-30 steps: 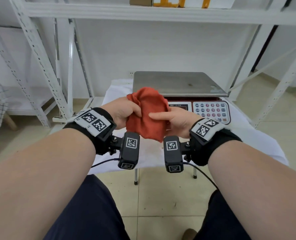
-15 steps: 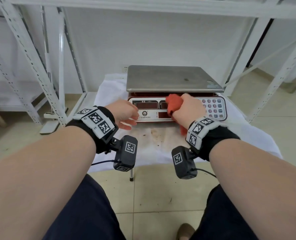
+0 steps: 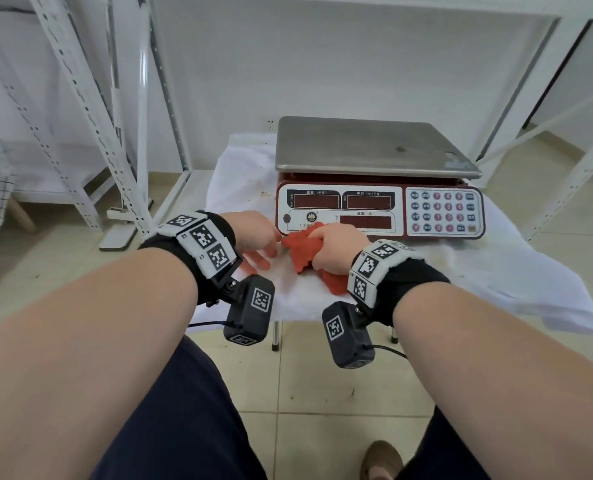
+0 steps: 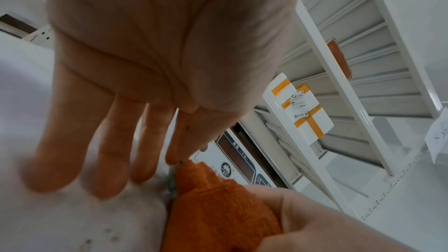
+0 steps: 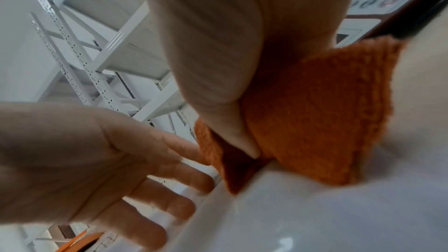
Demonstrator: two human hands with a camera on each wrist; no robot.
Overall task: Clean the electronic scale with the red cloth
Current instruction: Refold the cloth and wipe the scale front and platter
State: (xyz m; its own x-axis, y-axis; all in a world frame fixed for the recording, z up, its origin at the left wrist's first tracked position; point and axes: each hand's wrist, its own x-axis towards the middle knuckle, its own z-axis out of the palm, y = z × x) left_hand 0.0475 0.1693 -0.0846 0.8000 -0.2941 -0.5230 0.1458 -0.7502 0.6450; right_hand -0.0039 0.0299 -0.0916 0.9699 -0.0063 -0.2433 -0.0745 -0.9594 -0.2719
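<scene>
While you look down from the head view, your right hand is bunched around the red cloth, fingers curled into it, pressing it at the lower front edge of the electronic scale, just under the display panel. Your left hand sits just beside the cloth, fingers loosely extended and holding nothing, over the white cover of the table. The scale's steel weighing pan carries a small dark spot and a smudge at its right front corner, and the keypad lies to the right of your hand. White metal shelving stands to the left. From your left wrist, the hand shows its palm with fingers straight and spread, the index tip close to the cloth against the scale's front panel; taped white parcels rest on a shelf above. From your right wrist, the thumb clamps the cloth into your palm, and your left hand hangs open nearby.
</scene>
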